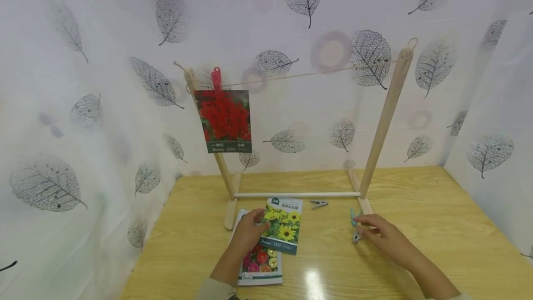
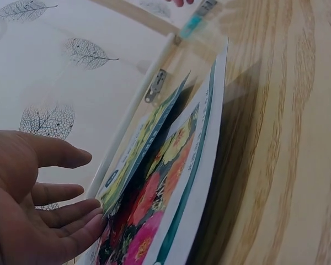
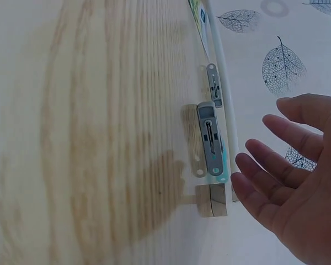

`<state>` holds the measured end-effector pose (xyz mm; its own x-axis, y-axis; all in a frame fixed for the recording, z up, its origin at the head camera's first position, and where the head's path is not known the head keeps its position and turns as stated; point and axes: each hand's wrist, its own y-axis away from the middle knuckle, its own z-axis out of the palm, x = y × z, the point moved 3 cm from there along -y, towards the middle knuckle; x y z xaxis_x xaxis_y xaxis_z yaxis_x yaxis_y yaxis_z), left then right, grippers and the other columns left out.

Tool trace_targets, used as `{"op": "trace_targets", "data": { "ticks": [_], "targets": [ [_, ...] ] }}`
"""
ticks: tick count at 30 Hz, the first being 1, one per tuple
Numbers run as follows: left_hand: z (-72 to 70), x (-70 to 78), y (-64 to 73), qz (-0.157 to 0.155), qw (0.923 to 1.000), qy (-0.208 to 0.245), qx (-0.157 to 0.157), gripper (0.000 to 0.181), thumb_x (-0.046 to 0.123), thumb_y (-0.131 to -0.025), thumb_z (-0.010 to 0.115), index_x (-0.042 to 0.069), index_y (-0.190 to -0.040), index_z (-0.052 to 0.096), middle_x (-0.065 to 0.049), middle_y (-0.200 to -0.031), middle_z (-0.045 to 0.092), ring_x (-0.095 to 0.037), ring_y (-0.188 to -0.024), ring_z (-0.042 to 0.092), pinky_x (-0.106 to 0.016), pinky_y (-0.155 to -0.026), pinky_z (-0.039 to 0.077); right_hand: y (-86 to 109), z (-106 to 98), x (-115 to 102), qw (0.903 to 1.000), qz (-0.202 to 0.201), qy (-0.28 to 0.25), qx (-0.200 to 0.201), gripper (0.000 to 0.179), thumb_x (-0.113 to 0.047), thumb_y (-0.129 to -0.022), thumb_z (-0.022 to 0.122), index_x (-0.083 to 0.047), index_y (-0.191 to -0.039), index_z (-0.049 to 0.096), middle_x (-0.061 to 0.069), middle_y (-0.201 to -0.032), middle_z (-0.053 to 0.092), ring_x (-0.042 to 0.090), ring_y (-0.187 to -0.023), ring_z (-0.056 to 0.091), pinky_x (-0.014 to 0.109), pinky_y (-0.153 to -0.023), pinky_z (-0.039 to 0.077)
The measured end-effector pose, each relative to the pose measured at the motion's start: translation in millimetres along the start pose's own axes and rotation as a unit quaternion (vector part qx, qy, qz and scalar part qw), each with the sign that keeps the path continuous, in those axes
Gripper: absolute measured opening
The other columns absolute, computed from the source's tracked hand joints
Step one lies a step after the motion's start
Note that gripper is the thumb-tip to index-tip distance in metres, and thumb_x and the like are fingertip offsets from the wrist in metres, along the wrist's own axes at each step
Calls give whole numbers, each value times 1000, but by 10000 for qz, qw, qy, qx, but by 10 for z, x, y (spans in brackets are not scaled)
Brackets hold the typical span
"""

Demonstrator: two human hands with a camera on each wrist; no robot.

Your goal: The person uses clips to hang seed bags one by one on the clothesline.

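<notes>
My left hand (image 1: 248, 233) is at the left edge of a seed packet with yellow flowers (image 1: 285, 228), its fingertips right at the edge. In the left wrist view its fingers (image 2: 71, 215) are loosely extended, with a gap to the thumb. That packet overlaps another seed packet with red, pink and yellow flowers (image 1: 262, 278). My right hand (image 1: 385, 237) hovers by a grey clothespin (image 1: 356, 238) and a turquoise clothespin (image 1: 353, 216). Its fingers (image 3: 276, 168) are spread and relaxed around nothing in the right wrist view.
A wooden stand with a left post (image 1: 225, 175), a right post (image 1: 385, 124) and a white crossbar (image 1: 308, 194) is at the back. From its string (image 1: 308, 74) a red-flower packet (image 1: 226, 117) hangs by a red clothespin (image 1: 216, 79). Another grey clothespin (image 1: 319, 204) lies near the crossbar.
</notes>
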<state>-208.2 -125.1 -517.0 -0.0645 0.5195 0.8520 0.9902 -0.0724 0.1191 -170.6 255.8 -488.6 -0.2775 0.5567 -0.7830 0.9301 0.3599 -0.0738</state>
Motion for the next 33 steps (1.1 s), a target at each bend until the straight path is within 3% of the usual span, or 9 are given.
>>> {"op": "trace_targets", "data": {
  "ticks": [7,16,23,26,33],
  "targets": [
    [26,-23,-32,35,9998,-57,184,53,20,-89,72,0,-137,58,-19,-130,64,-37,-119,61,-55,-101,49,12,19,54,9994,294,-15,163,36,-25,-103,58,-7,-134,60,11,-128,62,14,-113,62,19,-89,51],
    [53,-40,-33,12,9995,-66,309,58,12,-85,75,-2,-138,55,-18,-125,65,-35,-116,61,-53,-99,50,43,43,118,9974,705,-16,163,34,-28,-103,58,-8,-130,62,11,-128,62,28,-115,61,18,-87,51],
    [68,-38,-56,-30,9992,-116,377,58,8,-83,76,-1,-137,56,-15,-124,65,-32,-114,61,-51,-97,51,22,31,169,9944,1036,-179,117,38,-32,-104,57,-8,-133,60,14,-132,60,33,-119,60,45,-94,56],
    [60,-33,-53,-21,9989,-186,427,60,6,-81,76,-1,-137,57,-14,-121,66,-31,-111,63,-50,-97,52,20,30,172,9935,1101,-264,62,40,-32,-104,57,-7,-134,59,15,-133,61,35,-120,60,50,-95,54],
    [48,-24,-37,23,9985,-250,481,60,3,-79,77,-3,-136,57,-14,-114,65,-31,-105,63,-49,-92,53,2,52,173,9936,1058,-394,3,38,-31,-102,59,-7,-133,60,14,-133,62,33,-118,61,44,-92,56]
  ]
}}
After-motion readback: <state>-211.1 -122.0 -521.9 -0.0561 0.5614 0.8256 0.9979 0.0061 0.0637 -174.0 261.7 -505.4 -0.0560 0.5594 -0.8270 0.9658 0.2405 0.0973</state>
